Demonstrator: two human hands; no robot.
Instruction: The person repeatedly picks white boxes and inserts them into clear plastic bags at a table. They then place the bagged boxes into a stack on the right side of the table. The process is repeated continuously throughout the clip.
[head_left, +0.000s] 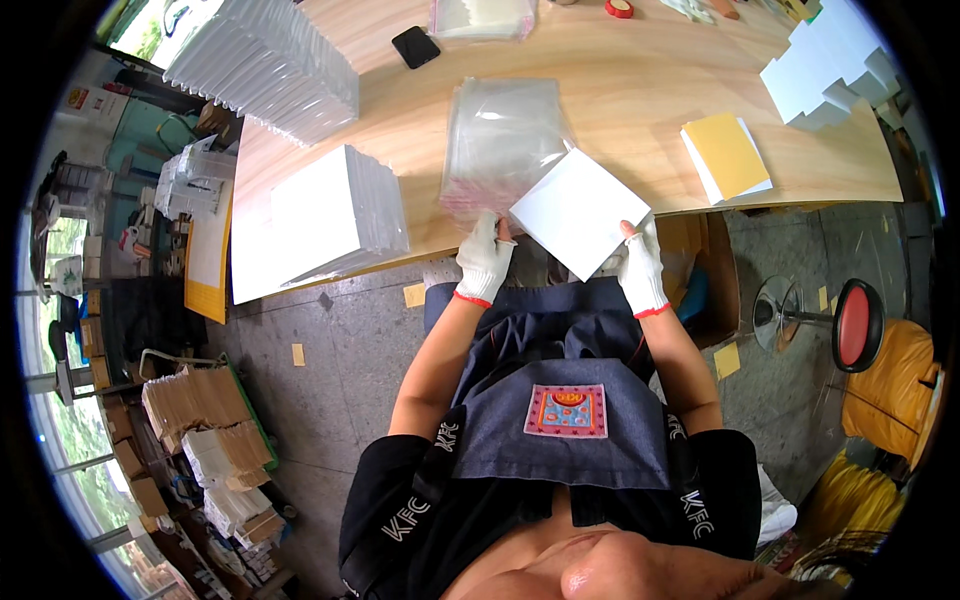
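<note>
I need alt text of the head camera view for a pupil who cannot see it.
The person's gloved right hand holds a white square; the gloved left hand is at the near edge of some clear plastic sleeves. On the wooden table, white stacks stand left and a yellow sheet lies right.

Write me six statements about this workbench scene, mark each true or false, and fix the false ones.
1. The right hand grips a white square piece. True.
2. Both hands are bare. False: both wear white gloves edged in red.
3. The left hand is by the near edge of the clear plastic bags. True.
4. The black phone lies right of those bags. False: it lies to their left, farther back.
5. The yellow card lies beneath white ones. False: it lies on top of white.
6. A stool with a red seat stands on the person's right. True.
</note>
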